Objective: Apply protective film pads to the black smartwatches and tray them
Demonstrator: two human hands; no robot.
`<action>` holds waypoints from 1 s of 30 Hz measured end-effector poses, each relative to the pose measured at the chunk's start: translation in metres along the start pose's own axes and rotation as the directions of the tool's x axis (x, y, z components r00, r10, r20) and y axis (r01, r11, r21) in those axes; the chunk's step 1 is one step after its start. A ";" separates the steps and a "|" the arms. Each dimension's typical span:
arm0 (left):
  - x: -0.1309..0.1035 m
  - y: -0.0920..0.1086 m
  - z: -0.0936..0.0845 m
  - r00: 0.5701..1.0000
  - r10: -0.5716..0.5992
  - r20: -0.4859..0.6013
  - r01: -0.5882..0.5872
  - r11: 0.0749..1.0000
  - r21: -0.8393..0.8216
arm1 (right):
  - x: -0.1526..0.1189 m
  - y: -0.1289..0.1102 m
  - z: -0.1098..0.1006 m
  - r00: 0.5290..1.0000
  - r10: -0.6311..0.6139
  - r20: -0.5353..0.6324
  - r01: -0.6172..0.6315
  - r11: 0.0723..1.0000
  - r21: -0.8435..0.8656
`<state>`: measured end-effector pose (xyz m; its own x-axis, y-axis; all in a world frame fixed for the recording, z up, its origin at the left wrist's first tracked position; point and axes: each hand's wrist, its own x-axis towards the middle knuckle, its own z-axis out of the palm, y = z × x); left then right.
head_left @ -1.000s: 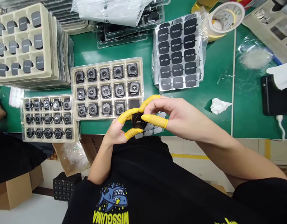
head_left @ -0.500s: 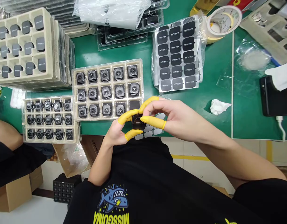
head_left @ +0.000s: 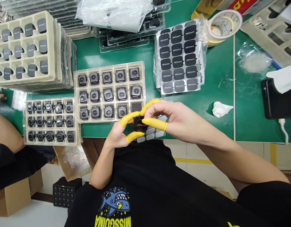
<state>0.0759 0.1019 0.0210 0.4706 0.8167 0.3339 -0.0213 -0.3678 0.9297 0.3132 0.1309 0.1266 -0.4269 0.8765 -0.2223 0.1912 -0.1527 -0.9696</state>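
Beside the tray (head_left: 115,84), the left hand (head_left: 117,134) still gripped the watch (head_left: 139,124), right hand (head_left: 175,116) pinching its edge; little had changed, work seemingly unfinished.

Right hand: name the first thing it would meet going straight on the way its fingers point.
The right hand would likely first meet the dark piece in the left hand; whether they touch now is unclear.

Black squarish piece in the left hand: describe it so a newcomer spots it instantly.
On the green tabletop, find the beige compartmented tray nearest the left hand. By the tray's lower right corner, a black squarish piece sits between that hand's fingers. Unlike the tray's black watch bodies with circles on top, it shows pale lettering.
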 end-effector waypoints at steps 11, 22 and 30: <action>-0.003 -0.002 -0.001 1.000 -0.029 -0.005 0.029 1.000 0.007 | 0.001 0.000 0.001 1.000 0.002 0.005 -0.002 1.000 -0.002; -0.003 -0.001 -0.001 0.999 -0.041 -0.005 0.041 0.999 0.001 | 0.001 0.001 0.002 1.000 0.000 0.010 0.000 1.000 -0.016; -0.003 0.000 0.001 0.999 -0.013 -0.031 0.014 1.000 0.003 | 0.000 0.007 0.005 1.000 -0.020 -0.013 0.020 1.000 -0.013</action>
<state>0.0750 0.0994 0.0197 0.4432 0.8350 0.3261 -0.0121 -0.3581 0.9336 0.3099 0.1280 0.1193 -0.4190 0.8854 -0.2012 0.1942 -0.1290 -0.9724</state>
